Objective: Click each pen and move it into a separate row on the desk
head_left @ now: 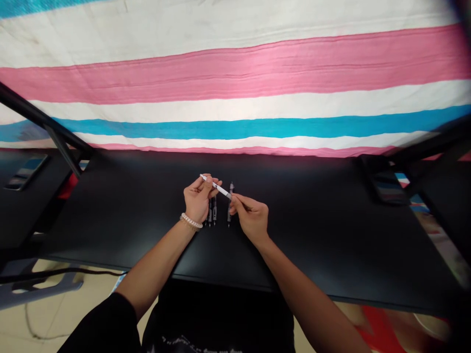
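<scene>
My left hand (198, 198), with a beaded bracelet on its wrist, is closed round a thin white pen (217, 188) and holds it slanted above the black table (128, 211). The fingertips of my right hand (250, 215) pinch the pen's right end. Two dark pens (212, 214) lie side by side on the table just under my left hand. A third dark pen (229, 211) lies upright in the picture between my two hands, partly hidden by my right fingers.
A pink, white and blue striped cloth (235, 83) hangs behind the table. Black frame bars (40, 120) slant in at the left and right (434, 147). A grey stand (37, 289) and a cable lie on the floor at lower left.
</scene>
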`<move>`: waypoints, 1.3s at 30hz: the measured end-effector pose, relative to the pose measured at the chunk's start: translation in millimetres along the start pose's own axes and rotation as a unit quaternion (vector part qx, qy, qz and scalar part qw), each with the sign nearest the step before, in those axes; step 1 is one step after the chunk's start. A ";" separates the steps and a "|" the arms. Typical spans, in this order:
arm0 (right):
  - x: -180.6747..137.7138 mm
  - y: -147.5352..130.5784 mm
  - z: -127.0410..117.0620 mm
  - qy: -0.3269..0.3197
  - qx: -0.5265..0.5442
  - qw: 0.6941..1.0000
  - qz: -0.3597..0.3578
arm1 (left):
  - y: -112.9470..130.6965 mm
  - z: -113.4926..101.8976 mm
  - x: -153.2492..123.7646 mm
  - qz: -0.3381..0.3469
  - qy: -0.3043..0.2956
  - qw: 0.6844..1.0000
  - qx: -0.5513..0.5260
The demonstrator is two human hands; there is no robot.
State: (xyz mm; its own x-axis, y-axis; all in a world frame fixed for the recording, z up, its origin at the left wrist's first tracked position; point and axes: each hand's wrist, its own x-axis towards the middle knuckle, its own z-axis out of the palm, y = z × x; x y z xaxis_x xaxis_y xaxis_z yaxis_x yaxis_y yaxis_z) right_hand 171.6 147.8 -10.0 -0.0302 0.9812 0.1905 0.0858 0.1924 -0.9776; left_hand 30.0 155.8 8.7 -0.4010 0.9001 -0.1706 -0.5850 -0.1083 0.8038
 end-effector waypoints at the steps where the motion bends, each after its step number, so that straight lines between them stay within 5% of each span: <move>1: -0.5 0.4 -0.2 0.002 -0.022 0.999 -0.026 | 0.1 0.5 -0.4 0.001 0.002 1.000 -0.003; 19: -1.5 12.7 -4.7 0.023 -0.233 0.912 -0.337 | 3.8 -0.1 -2.3 -0.014 0.035 0.999 -0.008; 22: -1.5 7.5 -1.8 0.032 -0.187 0.939 -0.286 | 5.1 0.0 -1.8 0.005 0.031 0.999 -0.011; 27: 0.2 1.7 -0.1 -0.008 -0.060 0.994 -0.090 | 6.5 0.2 1.0 0.014 0.035 0.999 -0.022; 31: 2.6 0.8 -2.1 0.004 -0.067 0.991 -0.118 | 5.8 -0.9 3.0 0.005 0.037 0.999 -0.019; 39: 0.6 0.6 0.1 -0.018 -0.023 0.998 -0.057 | 5.7 -1.1 3.4 0.001 0.059 0.998 -0.015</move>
State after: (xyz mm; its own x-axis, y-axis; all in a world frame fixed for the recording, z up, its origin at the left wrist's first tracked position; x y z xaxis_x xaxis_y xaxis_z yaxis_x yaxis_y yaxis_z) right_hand 171.5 148.5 -10.5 -0.0777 0.9518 0.2967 0.1244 0.3046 -0.9443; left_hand 24.5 157.8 12.1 -0.4812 0.8441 -0.2363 -0.6044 -0.1243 0.7869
